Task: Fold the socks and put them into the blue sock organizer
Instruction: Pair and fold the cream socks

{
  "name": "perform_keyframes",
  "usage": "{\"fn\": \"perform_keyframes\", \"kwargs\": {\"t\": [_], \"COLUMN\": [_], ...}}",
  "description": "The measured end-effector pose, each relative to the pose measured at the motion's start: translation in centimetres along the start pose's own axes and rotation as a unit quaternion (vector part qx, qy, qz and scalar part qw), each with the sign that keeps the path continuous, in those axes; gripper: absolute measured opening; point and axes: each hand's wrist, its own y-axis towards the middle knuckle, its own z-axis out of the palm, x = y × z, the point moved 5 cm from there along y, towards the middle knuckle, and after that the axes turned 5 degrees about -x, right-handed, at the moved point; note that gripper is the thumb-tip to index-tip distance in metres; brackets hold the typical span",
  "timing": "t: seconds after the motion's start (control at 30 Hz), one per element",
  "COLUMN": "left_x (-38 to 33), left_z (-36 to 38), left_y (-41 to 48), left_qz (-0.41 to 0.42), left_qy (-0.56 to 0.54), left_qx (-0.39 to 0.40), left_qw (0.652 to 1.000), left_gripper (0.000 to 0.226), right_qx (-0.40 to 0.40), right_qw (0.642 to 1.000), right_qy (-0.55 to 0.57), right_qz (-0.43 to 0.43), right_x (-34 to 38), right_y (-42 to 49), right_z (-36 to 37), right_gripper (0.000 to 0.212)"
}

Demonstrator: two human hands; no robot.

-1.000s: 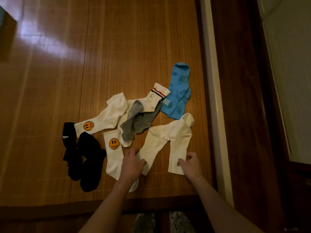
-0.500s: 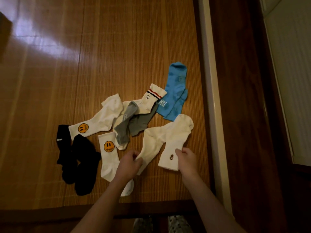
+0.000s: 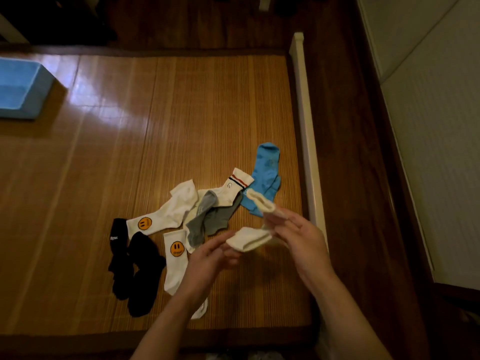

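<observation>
Both hands hold a plain white sock pair (image 3: 253, 236) lifted off the bamboo mat. My left hand (image 3: 211, 254) pinches its lower folded end and my right hand (image 3: 302, 237) grips the upper end, whose cuff sticks up toward the blue socks (image 3: 266, 175). On the mat lie two white smiley-face socks (image 3: 166, 213), a grey sock pair (image 3: 210, 218), a striped-cuff white sock (image 3: 235, 187) and black socks (image 3: 132, 263). The blue sock organizer (image 3: 19, 90) sits at the far left edge, partly cut off.
A bamboo mat (image 3: 145, 141) covers the wooden platform. A white rail (image 3: 306, 131) runs along its right side, with dark wood floor and a pale padded surface (image 3: 436, 126) beyond. The platform's front edge is just below my forearms.
Both hands have lifted the plain white sock pair off the mat and brought its ends together. The view has tilted up, so the blue organizer now shows at the left.
</observation>
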Motion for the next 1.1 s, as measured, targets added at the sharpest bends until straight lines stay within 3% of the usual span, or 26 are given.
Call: {"fn": "perform_keyframes", "kwargs": {"t": [0.1,0.23,0.3,0.37,0.5,0.63,0.77,0.97,1.1], "left_x": [-2.5,-5.4,-6.5,-7.2,-8.1,-9.0,-9.3,-9.9,-10.8], "left_z": [0.0,-0.2,-0.6,-0.9,-1.5,-1.8,-2.3,-2.5,-2.5], "left_y": [-1.0,-2.3,-2.7,-3.1,-3.6,-3.7,-3.7,-4.0,-4.3], "left_qz": [0.098,0.219,0.262,0.290,0.280,0.255,0.240,0.250,0.263], "left_qy": [0.074,0.181,0.222,0.218,0.208,0.157,0.121,0.109,0.115], "left_qx": [-0.010,-0.123,-0.174,-0.174,-0.165,-0.166,-0.164,-0.159,-0.156], "left_qw": [0.992,0.951,0.923,0.915,0.923,0.939,0.949,0.949,0.945], "left_gripper": [0.043,0.006,0.014,0.020,0.020,0.006,0.008,0.013,0.023], "right_qx": [-0.016,-0.109,-0.116,-0.083,-0.063,-0.066,-0.078,-0.086,-0.072], "right_qw": [0.991,0.958,0.953,0.968,0.975,0.970,0.974,0.982,0.981], "right_qy": [-0.106,-0.211,-0.210,-0.148,-0.117,-0.133,-0.131,-0.100,-0.101], "right_qz": [-0.084,-0.159,-0.186,-0.183,-0.180,-0.191,-0.169,-0.134,-0.149], "right_x": [2.6,4.5,5.3,5.7,5.9,5.9,5.1,4.8,5.3], "right_y": [-0.7,-0.8,-0.8,-0.9,-0.7,-0.7,-0.4,-0.2,-0.4], "right_z": [-0.2,-0.8,-0.8,-0.7,-0.5,-0.1,0.1,0.5,1.0], "right_gripper": [0.023,0.019,0.020,0.019,0.024,0.021,0.018,0.031,0.028]}}
